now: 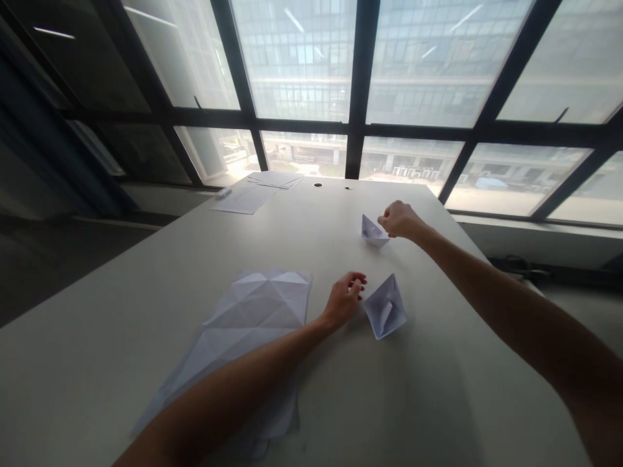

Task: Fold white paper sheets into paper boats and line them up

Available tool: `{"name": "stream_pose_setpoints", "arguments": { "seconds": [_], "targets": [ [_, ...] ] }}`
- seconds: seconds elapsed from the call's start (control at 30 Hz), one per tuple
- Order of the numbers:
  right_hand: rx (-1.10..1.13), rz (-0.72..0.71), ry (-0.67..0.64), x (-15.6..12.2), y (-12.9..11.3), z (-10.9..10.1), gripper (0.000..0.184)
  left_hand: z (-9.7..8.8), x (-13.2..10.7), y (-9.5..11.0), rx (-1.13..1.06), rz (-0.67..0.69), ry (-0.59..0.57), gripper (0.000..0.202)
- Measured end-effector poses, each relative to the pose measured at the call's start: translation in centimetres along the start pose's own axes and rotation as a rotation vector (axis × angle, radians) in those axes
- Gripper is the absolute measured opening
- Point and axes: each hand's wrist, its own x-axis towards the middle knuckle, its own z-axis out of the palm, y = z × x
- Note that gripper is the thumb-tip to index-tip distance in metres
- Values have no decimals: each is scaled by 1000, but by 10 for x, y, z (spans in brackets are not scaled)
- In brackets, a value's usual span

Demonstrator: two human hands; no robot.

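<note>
Two folded white paper boats are on the right half of the table. My right hand (401,219) reaches to the farther paper boat (374,235), its fingers closed at that boat's right tip. Close beside the nearer paper boat (386,310), on its left, is my left hand (344,297). The fingers of that hand are loosely bent and apart, with nothing visible in them. Left of my left forearm lies a creased paper sheet (263,301) with fold lines across it. The forearm covers part of the sheet and of the papers beneath it.
The white table (160,285) runs toward tall windows with dark frames. Several flat paper sheets (246,200) lie at its far left, with a small blurred object (222,193) beside them. A round cable hole (318,185) is near the far edge. A dark curtain (53,130) hangs at left.
</note>
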Motion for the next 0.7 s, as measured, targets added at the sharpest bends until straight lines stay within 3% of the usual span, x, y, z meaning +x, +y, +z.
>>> {"name": "stream_pose_setpoints", "arguments": {
  "seconds": [0.07, 0.17, 0.3, 0.5, 0.6, 0.7],
  "targets": [
    [21, -87, -40, -44, 8, -4, 25, 0, 0, 0, -1, 2, 1, 25],
    [-39, -174, -133, -107, 19, 7, 33, 0, 1, 0, 3, 2, 2, 25],
    [-149, -159, -261, -155, 28, 36, 37, 1, 0, 1, 3, 18, 5, 25],
    [-160, -102, -280, -156, 32, 62, 25, 0, -1, 2, -4, 20, 15, 26],
    [-118, -94, -315, -143, 45, 48, 16, 0, -1, 3, 5, 17, 14, 26],
    [-131, -61, -216, -111, 70, 17, 18, 0, 0, 3, 12, 13, 12, 25]
  ]
}}
